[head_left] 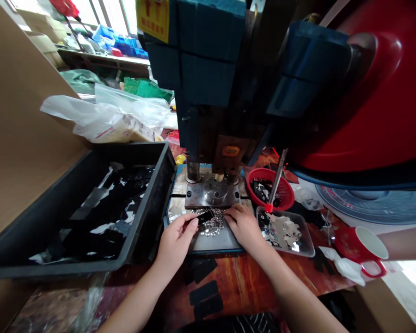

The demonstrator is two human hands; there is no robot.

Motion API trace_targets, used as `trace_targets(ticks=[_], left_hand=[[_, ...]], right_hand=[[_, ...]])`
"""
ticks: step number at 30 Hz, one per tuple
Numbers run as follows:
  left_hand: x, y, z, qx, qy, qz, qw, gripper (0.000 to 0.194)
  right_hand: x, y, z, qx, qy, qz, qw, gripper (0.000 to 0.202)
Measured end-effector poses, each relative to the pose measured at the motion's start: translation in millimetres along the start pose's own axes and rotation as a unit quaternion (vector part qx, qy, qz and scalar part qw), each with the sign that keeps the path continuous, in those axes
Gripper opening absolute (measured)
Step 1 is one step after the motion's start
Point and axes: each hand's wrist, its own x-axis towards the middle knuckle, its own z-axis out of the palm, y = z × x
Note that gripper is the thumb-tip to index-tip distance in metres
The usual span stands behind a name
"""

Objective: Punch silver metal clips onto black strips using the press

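Between thumb and fingers, my left hand point(177, 235) pinches a small black rectangular piece point(205, 216). That piece is over a scatter of small shiny metal bits point(213, 227) on the press bed. My right hand point(241, 223) rests at the right edge of these bits, its fingers bent together; whatever may be under its fingertips is too small to tell. Just beyond both hands is a metal die plate point(213, 194) with a round disc on it, below the head of a blue press point(208, 69).
A large black bin point(138, 226) with dark scraps stands left. To the right are a red basket point(288, 194), a clear tray point(307, 245) of flat pieces, a red mug point(350, 243) and an upright metal lever point(278, 178). Black pieces point(208, 305) lie at the table's front.
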Motion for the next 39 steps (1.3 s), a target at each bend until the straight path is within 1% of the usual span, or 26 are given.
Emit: trace_targets(ticks=[3,5,7,10,13,17,21,25,28,29,31,33,35,37,39], left_hand=[[0.4,1.6,-0.2,-0.019,0.000,-0.006,1.000,0.033],[0.4,3.8,-0.4,-0.039,0.003,-0.018,0.999,0.033],[0.3,5.4,-0.8,-0.052,0.010,-0.026,0.998,0.035],[-0.3,4.9,-0.9,-0.052,0.015,-0.023,0.998,0.035],[-1.6,2.7,-0.4,-0.052,0.011,-0.010,0.999,0.032],[-2.1,2.2,-0.4,-0.068,0.007,-0.012,0.998,0.031],[-0.1,4.9,-3.3,-0.099,0.008,-0.042,0.994,0.034],[1.6,6.0,-6.3,-0.132,0.010,-0.076,0.988,0.038],[2.3,4.2,-7.0,-0.157,0.012,-0.092,0.983,0.041],[2.4,3.4,-7.0,-0.164,0.013,-0.094,0.982,0.042],[2.6,2.4,-7.0,-0.172,0.014,-0.095,0.980,0.043],[2.3,2.3,-7.0,-0.177,0.014,-0.093,0.980,0.043],[1.6,2.8,-7.1,-0.180,0.013,-0.089,0.980,0.044],[0.3,3.8,-7.0,-0.183,0.012,-0.080,0.980,0.044],[-1.3,5.3,-6.5,-0.191,0.007,-0.067,0.979,0.042]], right_hand=[[-2.2,-0.8,0.8,-0.002,0.006,-0.009,1.000,0.019],[-1.0,-2.7,-2.0,0.028,0.029,0.008,0.999,0.019],[4.5,-6.4,-7.6,0.081,0.063,0.027,0.994,0.017],[22.7,-13.4,-16.9,0.129,0.104,0.013,0.986,0.016],[48.3,-18.2,-20.1,0.128,0.107,-0.009,0.986,0.015],[76.1,-19.3,-13.4,0.144,0.103,0.019,0.984,0.011],[86.2,-16.7,-7.5,0.179,0.121,0.038,0.976,0.010],[78.8,-17.6,-12.8,0.187,0.130,0.048,0.973,0.013],[59.5,-26.5,-21.1,0.195,0.135,0.027,0.971,0.018],[51.1,-30.8,-23.3,0.196,0.122,0.011,0.973,0.019],[33.9,-39.7,-25.2,0.197,0.069,-0.010,0.978,0.019],[19.1,-47.3,-23.1,0.202,-0.001,-0.002,0.979,0.024],[9.2,-52.3,-17.9,0.218,-0.057,0.017,0.974,0.032],[4.4,-54.6,-12.1,0.235,-0.079,0.028,0.968,0.030],[2.5,-55.0,-8.2,0.241,-0.052,0.017,0.969,0.020]])
